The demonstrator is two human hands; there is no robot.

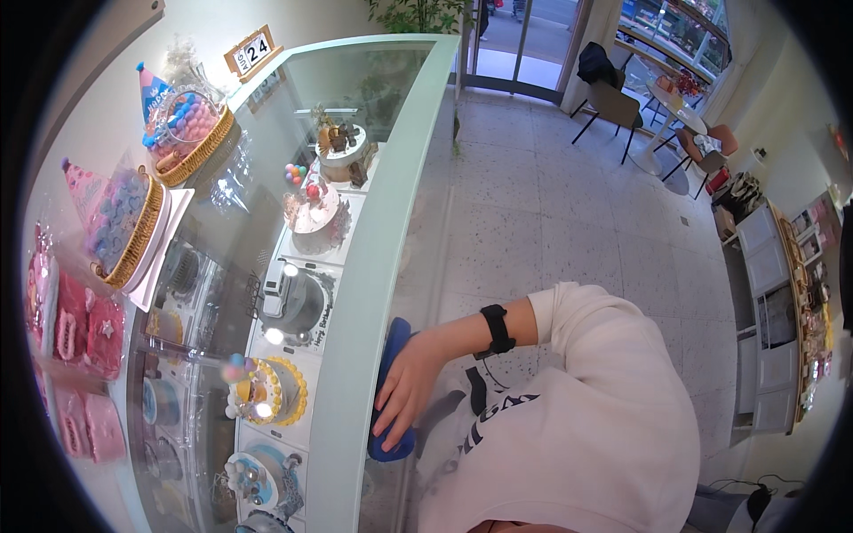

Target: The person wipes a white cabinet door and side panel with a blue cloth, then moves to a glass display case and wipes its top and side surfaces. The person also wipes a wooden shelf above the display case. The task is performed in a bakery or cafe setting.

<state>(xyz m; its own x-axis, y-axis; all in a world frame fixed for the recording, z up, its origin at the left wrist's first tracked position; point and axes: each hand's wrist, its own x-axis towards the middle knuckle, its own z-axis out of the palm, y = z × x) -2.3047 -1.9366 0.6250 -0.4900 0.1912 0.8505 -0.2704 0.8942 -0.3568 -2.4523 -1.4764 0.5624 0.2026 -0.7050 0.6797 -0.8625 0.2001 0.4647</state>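
My right hand [408,386] lies spread over a blue cleaning cloth or pad [394,340]. It presses the pad to the front glass of the cake display case [346,346], just beside the pale green top edge. The fingers point down and left, and the thumb is hidden. A black band [496,329] circles the wrist below a pushed-up white sleeve. My left hand is out of view. Behind the glass stand decorated cakes, among them a yellow-trimmed cake [276,390], a grey cake with a white toy vehicle [293,300] and a blue-and-white cake [263,476].
Wicker baskets [196,146] with party hats and a date block [250,53] stand on the case top. Pink wrapped packages [86,333] lie at far left. Speckled tile floor [533,200] runs to the glass door [520,46]. Chairs [610,106], a round table [676,110] and a white cabinet [766,320] are at right.
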